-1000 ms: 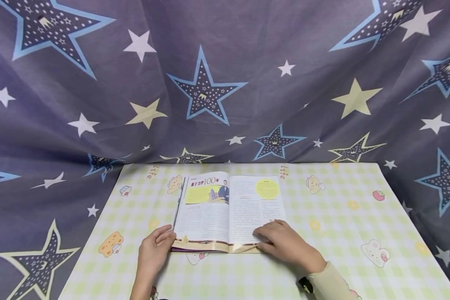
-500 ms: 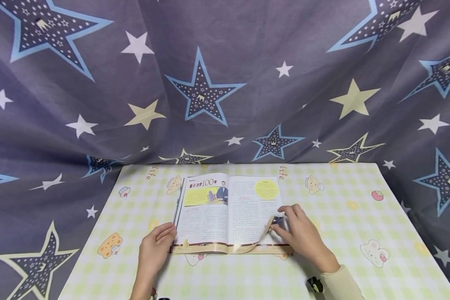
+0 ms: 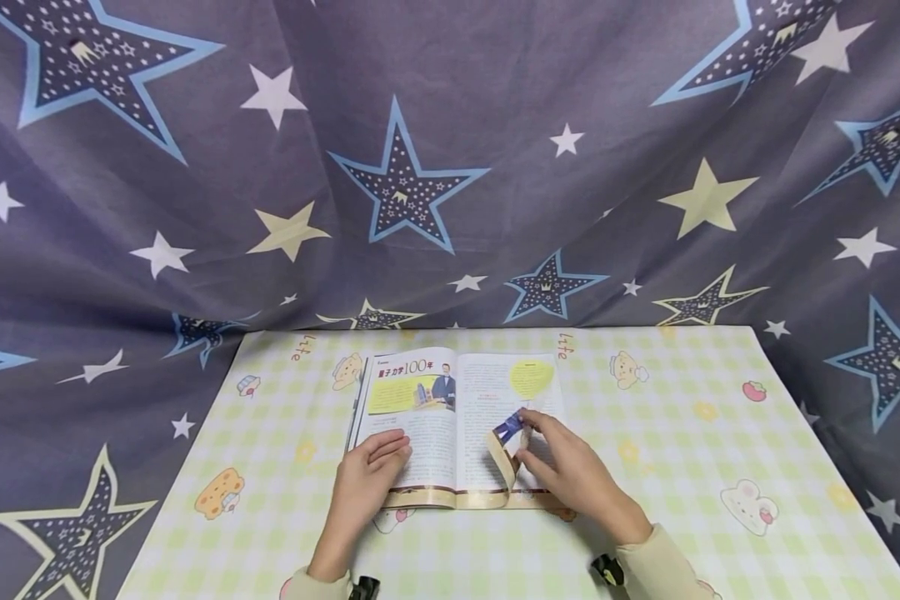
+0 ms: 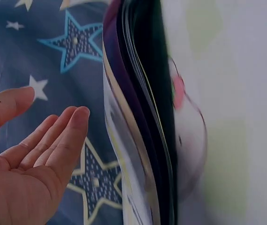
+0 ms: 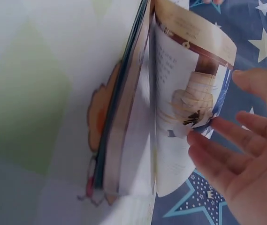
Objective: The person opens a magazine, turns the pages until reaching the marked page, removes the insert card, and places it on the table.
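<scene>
An open magazine [image 3: 433,446] lies on the table, its left page headed by a title and a picture of a suited person. My right hand [image 3: 570,471] pinches the lower corner of the right-hand page [image 3: 501,450], which curls up and inward, showing a printed picture on its underside. In the right wrist view the thumb is at the page's edge and fingertips touch its printed face [image 5: 189,101]. My left hand [image 3: 372,477] is over the lower left page with fingers extended. The left wrist view shows that hand [image 4: 39,164] holding nothing, apart from the magazine's edge [image 4: 145,122].
A green-and-white checked tablecloth [image 3: 690,467] with cartoon prints covers the table. Behind and beside the table hangs a dark purple curtain [image 3: 495,100] patterned with stars.
The right hand has lifted the right page's corner, first outward, then back left with the page curling. The left hand has left the magazine's left edge and moved right over the page.
</scene>
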`<state>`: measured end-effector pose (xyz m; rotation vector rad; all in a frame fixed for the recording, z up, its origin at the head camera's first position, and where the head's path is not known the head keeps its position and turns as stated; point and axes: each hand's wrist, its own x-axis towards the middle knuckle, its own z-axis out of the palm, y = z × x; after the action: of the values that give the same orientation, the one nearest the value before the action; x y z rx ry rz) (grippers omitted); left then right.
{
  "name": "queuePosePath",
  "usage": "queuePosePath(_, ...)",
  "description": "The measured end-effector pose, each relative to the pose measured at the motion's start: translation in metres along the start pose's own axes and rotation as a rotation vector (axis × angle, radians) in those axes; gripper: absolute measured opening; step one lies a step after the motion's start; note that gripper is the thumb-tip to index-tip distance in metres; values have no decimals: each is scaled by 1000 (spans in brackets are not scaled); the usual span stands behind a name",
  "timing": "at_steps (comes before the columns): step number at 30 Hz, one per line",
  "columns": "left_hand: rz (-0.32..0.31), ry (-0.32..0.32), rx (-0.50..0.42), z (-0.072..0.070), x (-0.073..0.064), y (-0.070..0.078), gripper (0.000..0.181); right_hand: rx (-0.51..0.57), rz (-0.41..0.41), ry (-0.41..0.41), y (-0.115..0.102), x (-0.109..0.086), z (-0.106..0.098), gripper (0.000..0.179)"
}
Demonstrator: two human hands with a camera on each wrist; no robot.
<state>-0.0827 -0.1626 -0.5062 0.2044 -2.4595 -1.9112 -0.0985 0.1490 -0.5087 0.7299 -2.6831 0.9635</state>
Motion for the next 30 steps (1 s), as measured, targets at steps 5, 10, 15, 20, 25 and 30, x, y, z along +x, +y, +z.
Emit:
queuePosePath(5,34,-101,-49,20,1,7,38,79,-49,-38,-4,2,5,52)
queuePosePath(10,46,-219,-106,40,0,14,45,125,-46,-99,-12,5,7,50)
queuePosePath(15,44,-277,-113,52,-3,23,37,141,-46,-137,-18,8,7,50)
queuePosePath(20,31,-309,-173,57,-3,20,32,130,-71,-134,-19,9,8,51)
queuePosePath(25,1,-286,-184,52,-2,16,30,120,-76,-120,-17,8,9,52)
queuePosePath(30,-63,-180,-214,34,-3,8,27,51,-23,-169,-14,5,9,62)
